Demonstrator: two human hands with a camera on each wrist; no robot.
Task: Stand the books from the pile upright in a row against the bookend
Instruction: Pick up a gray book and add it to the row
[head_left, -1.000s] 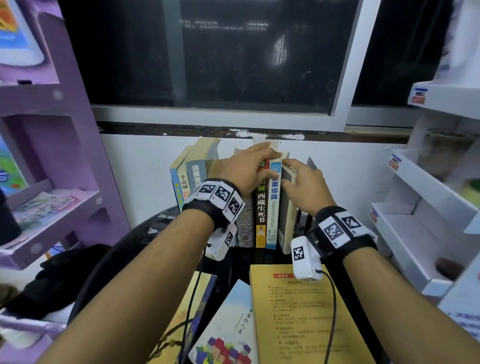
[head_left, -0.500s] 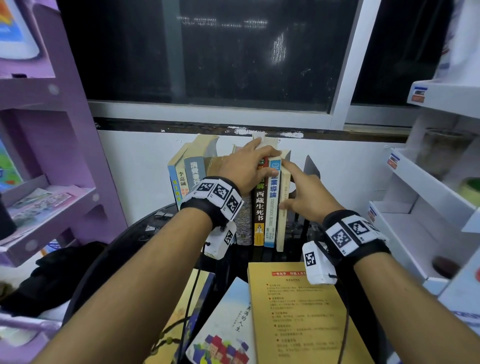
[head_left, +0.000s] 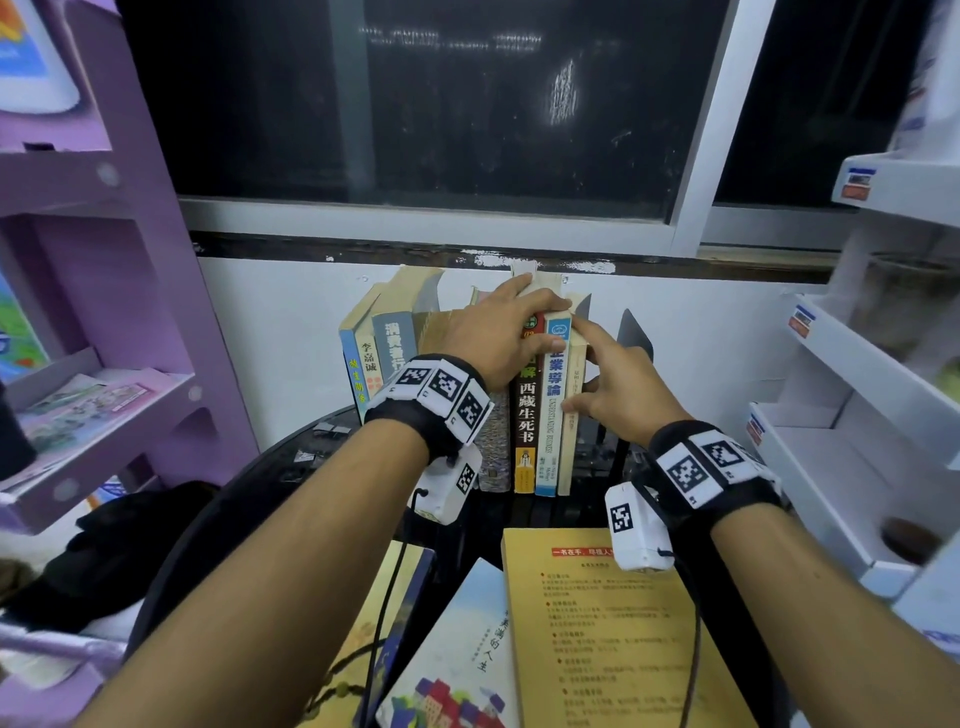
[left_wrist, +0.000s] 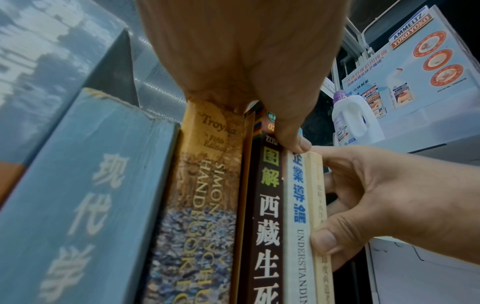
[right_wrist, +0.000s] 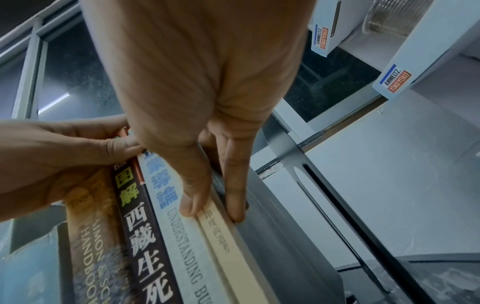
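Books (head_left: 524, 415) stand upright, spines outward; cream book (head_left: 570, 410) thinnest.

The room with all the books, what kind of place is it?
Probably a small shop or storeroom corner, not a library: white shelves with price-style tags, a product poster and bottle, plus a dark window.

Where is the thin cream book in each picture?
Head: cream book, right end of the row, under the right hand.
Left wrist: right of centre.
Right wrist: low centre.
Shared landmark: the dark-spined book.
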